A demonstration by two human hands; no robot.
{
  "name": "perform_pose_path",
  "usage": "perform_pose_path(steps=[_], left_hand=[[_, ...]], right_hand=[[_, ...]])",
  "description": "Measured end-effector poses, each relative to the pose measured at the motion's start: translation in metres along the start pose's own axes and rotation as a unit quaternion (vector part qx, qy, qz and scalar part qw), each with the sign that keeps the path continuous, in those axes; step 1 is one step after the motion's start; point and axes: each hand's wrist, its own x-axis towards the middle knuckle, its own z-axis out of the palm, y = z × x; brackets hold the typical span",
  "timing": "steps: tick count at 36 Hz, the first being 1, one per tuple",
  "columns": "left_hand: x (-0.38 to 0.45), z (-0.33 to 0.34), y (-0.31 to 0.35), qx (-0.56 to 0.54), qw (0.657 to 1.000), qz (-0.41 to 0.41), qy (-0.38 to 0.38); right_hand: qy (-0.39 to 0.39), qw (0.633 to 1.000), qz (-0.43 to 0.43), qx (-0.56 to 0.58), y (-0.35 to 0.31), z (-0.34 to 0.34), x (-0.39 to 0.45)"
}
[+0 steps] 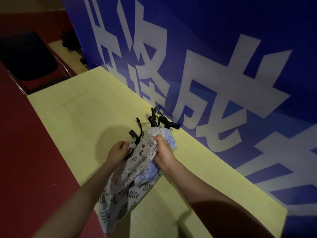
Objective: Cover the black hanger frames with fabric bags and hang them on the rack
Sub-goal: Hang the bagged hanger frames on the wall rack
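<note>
Bag (pixel 137 162) with the little animal print, bunched up over the yellow table (pixel 82 107), near the blue banner (pixel 214 48). Black hanger frame (pixel 135 134) poking out of the bag's top edge on the left side, more black frame ends (pixel 161 120) sticking out further back toward the banner. Left hand (pixel 116 152) curled at the bag's left edge, fingers pinching cloth right beside the frame, maybe the frame too, hard to say. Right hand (pixel 162 152) fisted tight on a wad of the same print, knuckles up. Light blue fabric (pixel 169 140) tucked under and behind that fist, and a leaf-print bag (pixel 116 200) hanging off the near table edge below everything.

Probably mid-cover here: pulling the print bag down over the frame. To do it well: keep the left pinch close to the frame so the cloth can't slide off the shoulder, then draw the right fist down and away in one smooth pull rather than yanking. Worth spreading the mouth first, since a bunched wad like that tends to snag on the frame ends. Also worth separating the blue and leaf pieces before pulling, or all three drag along together.

No rack anywhere in view. Dark chair (pixel 25 57) off to the far left on the red floor (pixel 34 152).
</note>
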Motion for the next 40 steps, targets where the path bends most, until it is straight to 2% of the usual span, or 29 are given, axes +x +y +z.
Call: perform_pose_path(steps=[5,10,14,17,20,25,29,31,34,40], left_hand=[[-0.023,-0.006,0.03,-0.065,0.998,0.01,-0.012],[-0.039,-0.014,0.054,-0.139,0.99,-0.003,-0.024],[-0.068,-0.022,0.086,-0.266,0.962,-0.007,-0.062],[-0.083,-0.026,0.105,-0.29,0.956,0.034,-0.022],[-0.103,-0.024,0.12,-0.276,0.961,0.028,0.003],[-0.138,-0.004,0.125,-0.276,0.959,0.067,0.003],[-0.158,0.015,0.12,-0.24,0.968,0.067,-0.039],[-0.17,0.029,0.114,-0.228,0.968,0.078,-0.063],[-0.194,0.05,0.113,-0.223,0.966,0.1,-0.077],[-0.235,0.088,0.108,-0.173,0.979,0.066,-0.081]], right_hand=[[-0.052,0.997,-0.017,0.058,-0.006,0.009,-0.027],[-0.105,0.991,-0.05,0.059,-0.023,0.017,-0.057],[-0.15,0.985,-0.073,0.04,-0.04,0.024,-0.082],[-0.17,0.979,-0.081,0.075,-0.05,0.021,-0.099],[-0.175,0.975,-0.096,0.102,-0.058,0.01,-0.117],[-0.167,0.968,-0.142,0.121,-0.065,-0.026,-0.148],[-0.147,0.968,-0.176,0.104,-0.069,-0.059,-0.176],[-0.139,0.968,-0.201,0.057,-0.068,-0.077,-0.192],[-0.083,0.964,-0.25,-0.034,-0.061,-0.102,-0.214],[0.0,0.946,-0.3,-0.123,-0.037,-0.147,-0.257]])
